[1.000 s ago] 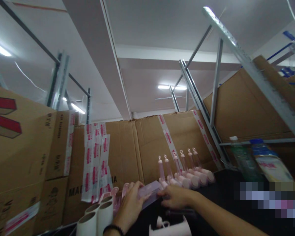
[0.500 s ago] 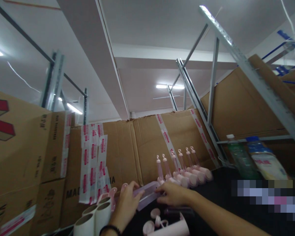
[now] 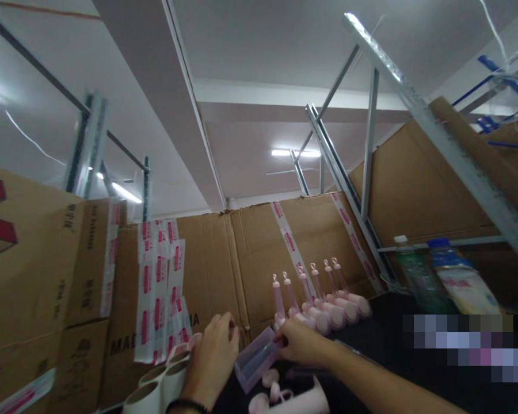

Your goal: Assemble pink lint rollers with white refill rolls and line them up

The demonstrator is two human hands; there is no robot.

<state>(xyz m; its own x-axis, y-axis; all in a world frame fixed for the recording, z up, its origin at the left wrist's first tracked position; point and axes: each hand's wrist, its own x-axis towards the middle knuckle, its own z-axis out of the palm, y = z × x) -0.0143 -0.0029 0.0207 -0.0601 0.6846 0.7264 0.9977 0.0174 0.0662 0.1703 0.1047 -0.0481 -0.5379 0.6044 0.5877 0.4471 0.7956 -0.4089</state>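
Pinching translucent lilac rectangular plastic box (image 3: pixel 255 359) at right end with bare right hand (image 3: pixel 300 343)

Holds box tilted between both hands, low over black tabletop (image 3: pixel 395 336), just behind loose pale pink round plastic caps (image 3: pixel 270 378) and pale pink open plastic cylinder (image 3: pixel 301 401). Bends fingers of bare left hand (image 3: pixel 216 348) just left of box, black bracelet (image 3: pixel 185 406) on wrist; can't tell whether gripping anything. Shows cluster of hollow white cylindrical tubes (image 3: pixel 151 395) beside left wrist. Shows 6 slender clear-pink tubes with looped caps (image 3: pixel 277 296) beyond right hand, next to row of pale pink plastic cylinders (image 3: pixel 334 315) lying on sides. Includes brown cardboard wall (image 3: pixel 211 259) behind, 2 plastic bottles (image 3: pixel 421 276) at far right.
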